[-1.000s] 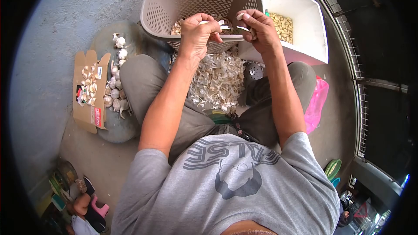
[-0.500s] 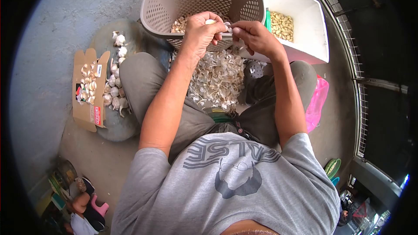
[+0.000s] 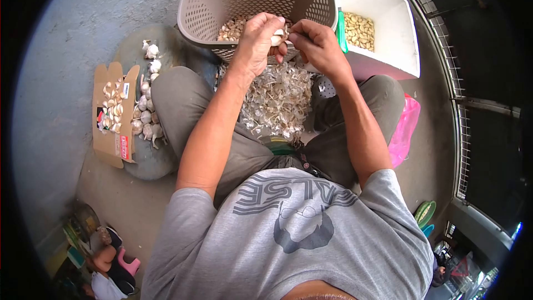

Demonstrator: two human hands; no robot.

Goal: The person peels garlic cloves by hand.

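Over the near rim of the brown plastic basket (image 3: 194, 19), my left hand (image 3: 255, 47) is closed around garlic cloves (image 3: 277, 38), with white skin showing between the fingers. The fingertips of my right hand (image 3: 323, 50) are pinched together at the right side of this same garlic. My fingers cover part of it. Loose garlic cloves (image 3: 229, 30) lie in the bottom of the basket. Below my hands, a heap of dry garlic skins (image 3: 277, 100) spreads between my legs.
A white foam box (image 3: 383, 0) holds peeled cloves (image 3: 359, 31); a green-handled tool (image 3: 341, 33) rests at its left edge. At left, garlic bulbs (image 3: 146, 116) and a cardboard piece with cloves (image 3: 114, 111) lie on a round surface. A pink bag (image 3: 405, 130) sits right.
My hands have drawn closer together, the right one moving left and slightly down. The garlic in my left hand has turned and shows more of its white side.
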